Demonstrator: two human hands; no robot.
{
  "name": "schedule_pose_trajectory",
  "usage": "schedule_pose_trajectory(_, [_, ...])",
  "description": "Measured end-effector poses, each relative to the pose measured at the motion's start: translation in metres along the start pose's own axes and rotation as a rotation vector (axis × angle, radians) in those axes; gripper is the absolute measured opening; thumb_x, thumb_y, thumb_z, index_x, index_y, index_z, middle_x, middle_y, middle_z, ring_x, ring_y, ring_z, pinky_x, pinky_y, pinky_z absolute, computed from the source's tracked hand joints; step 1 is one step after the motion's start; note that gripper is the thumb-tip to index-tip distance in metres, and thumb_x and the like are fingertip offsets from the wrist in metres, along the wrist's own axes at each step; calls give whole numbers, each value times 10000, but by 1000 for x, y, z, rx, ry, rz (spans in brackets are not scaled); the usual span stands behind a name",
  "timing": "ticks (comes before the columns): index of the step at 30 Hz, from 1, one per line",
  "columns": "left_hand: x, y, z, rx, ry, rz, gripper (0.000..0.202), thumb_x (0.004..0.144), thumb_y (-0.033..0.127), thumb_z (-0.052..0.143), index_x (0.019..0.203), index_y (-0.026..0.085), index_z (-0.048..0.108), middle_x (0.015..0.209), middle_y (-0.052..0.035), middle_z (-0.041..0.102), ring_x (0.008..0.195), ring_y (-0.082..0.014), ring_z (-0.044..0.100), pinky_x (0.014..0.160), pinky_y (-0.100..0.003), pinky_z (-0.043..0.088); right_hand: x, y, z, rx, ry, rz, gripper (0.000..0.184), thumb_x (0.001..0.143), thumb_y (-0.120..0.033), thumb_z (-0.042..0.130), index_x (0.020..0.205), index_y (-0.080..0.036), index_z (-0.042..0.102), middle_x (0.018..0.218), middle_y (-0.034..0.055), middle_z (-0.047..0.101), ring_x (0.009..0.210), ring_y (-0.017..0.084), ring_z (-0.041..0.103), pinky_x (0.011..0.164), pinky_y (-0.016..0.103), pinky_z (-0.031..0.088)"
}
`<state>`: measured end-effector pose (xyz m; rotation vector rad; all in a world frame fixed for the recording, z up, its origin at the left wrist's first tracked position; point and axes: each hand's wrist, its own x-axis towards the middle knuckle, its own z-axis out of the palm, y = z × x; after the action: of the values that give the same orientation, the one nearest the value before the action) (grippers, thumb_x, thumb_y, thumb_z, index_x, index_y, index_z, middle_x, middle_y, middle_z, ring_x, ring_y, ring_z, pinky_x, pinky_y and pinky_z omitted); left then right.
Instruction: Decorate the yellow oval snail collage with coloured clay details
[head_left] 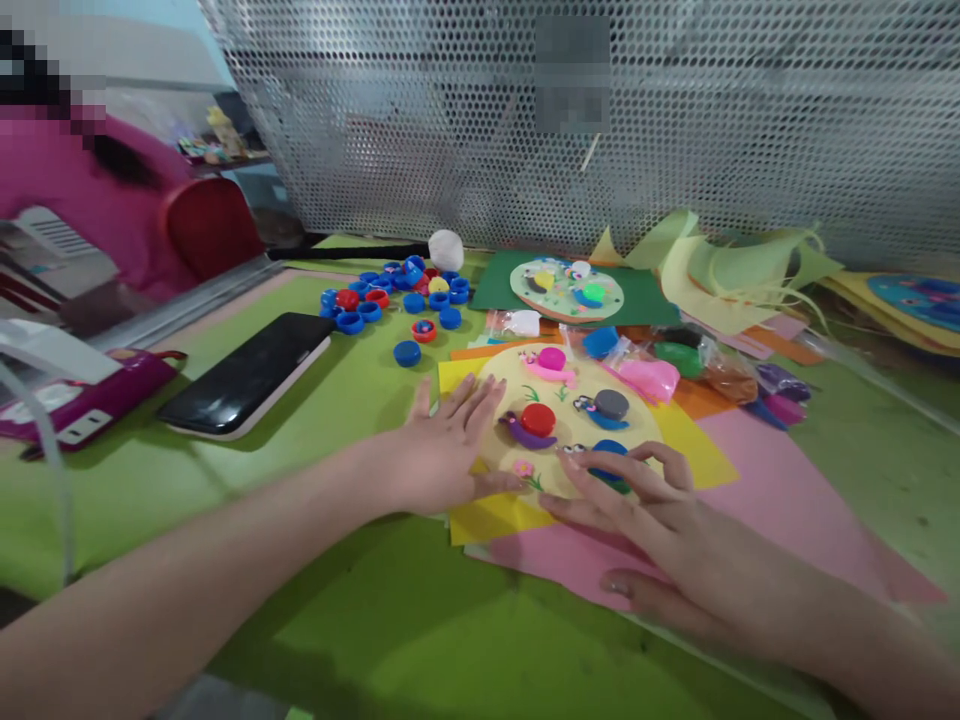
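A round cream paper (pixel 517 385) lies over yellow sheets and carries several snails made of clay and bottle caps. Among them are a pink snail (pixel 553 360), a purple snail with a red cap (pixel 537 420) and a blue snail with a grey cap (pixel 612 405). My left hand (pixel 442 455) rests flat on the paper's left edge, its fingers spread. At the lower right, my right hand (pixel 652 520) has its fingers apart and curved over a snail with a blue cap (pixel 611 458), touching near its eyes. Its fingers partly hide this snail.
Loose bottle caps (pixel 409 300) are heaped at the back left, near a black phone (pixel 251 375). Bagged clay (pixel 649 378) lies behind the cream paper, with another snail picture (pixel 568 290) further back. A perforated metal panel (pixel 450 120) borders the table. A person in pink (pixel 90 210) is at left.
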<state>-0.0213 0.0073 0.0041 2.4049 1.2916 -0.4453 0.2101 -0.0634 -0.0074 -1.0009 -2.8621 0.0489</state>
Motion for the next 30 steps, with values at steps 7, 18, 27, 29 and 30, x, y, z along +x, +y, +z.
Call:
schedule_pose_trajectory(7, [0, -1, 1, 2, -4, 17, 873, 810, 683, 186, 1357, 121, -199, 1426, -74, -204, 1324, -273, -159, 1000, -580, -133, -2, -4, -4, 367, 2, 182, 541, 899, -337, 358, 1397, -315, 148, 1258, 73, 524, 1215, 260, 407, 925, 542, 376])
schedule_pose_trajectory(18, [-1, 0, 0, -12, 20, 24, 910, 780, 725, 164, 1375, 113, -152, 1433, -52, -179, 1325, -275, -152, 1006, -583, -119, 4, -4, 7, 300, 381, 346, 477, 843, -380, 490, 1281, -289, 325, 993, 45, 669, 1010, 242, 571, 827, 455, 446])
schedule_pose_trajectory(27, [0, 2, 0, 8, 10, 7, 878, 804, 687, 188, 1373, 115, -157, 1430, -48, -192, 1326, -263, -160, 1002, -579, -129, 12, -16, 21, 119, 379, 343, 544, 854, -360, 497, 1327, -252, 252, 895, 16, 695, 1052, 258, 520, 808, 463, 371])
schedule_pose_trajectory(29, [0, 3, 0, 21, -1, -5, 866, 809, 675, 183, 1372, 111, -156, 1423, -40, -207, 1325, -256, -165, 1001, -574, -135, 12, -18, 20, 39, 392, 325, 524, 858, -362, 489, 1321, -234, 280, 947, 50, 683, 1031, 253, 540, 813, 459, 370])
schedule_pose_trajectory(30, [0, 4, 0, 26, -4, -11, 861, 811, 670, 183, 1372, 111, -155, 1422, -36, -211, 1325, -255, -166, 1000, -575, -135, 13, -19, 20, -1, 398, 322, 514, 858, -363, 487, 1316, -227, 295, 982, 67, 671, 1010, 249, 554, 814, 454, 370])
